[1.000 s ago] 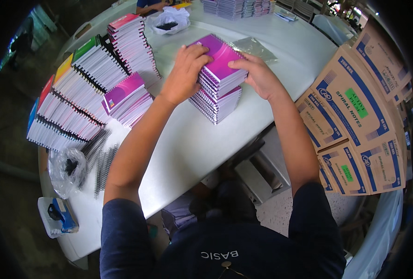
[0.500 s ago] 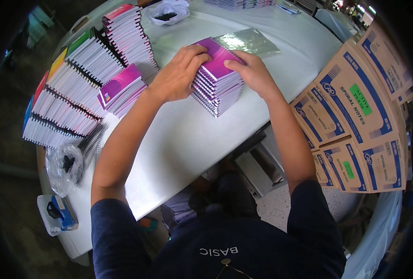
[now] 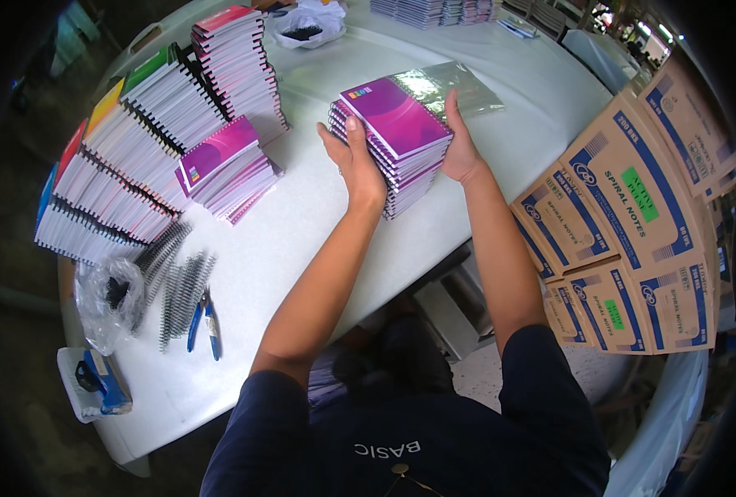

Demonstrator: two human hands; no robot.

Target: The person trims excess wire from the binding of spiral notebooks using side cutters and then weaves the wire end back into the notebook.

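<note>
A stack of purple-covered spiral notebooks (image 3: 394, 124) stands on the white table (image 3: 301, 240). My left hand (image 3: 353, 161) presses flat against the stack's left side, thumb up. My right hand (image 3: 459, 145) grips its right side, so the stack is clamped between both hands. Whether the stack is lifted off the table or resting on it, I cannot tell. A clear plastic sleeve (image 3: 455, 83) lies just behind the stack.
A second purple notebook pile (image 3: 223, 166) sits to the left, beside long slanted rows of notebooks (image 3: 127, 157). Loose black spiral coils (image 3: 173, 286), blue-handled pliers (image 3: 206, 319) and a plastic bag (image 3: 107, 294) lie near the front left. Cardboard boxes (image 3: 633, 215) stand at the right.
Both hands have slid from the top of the purple stack down to its left and right sides, and now clamp it.
</note>
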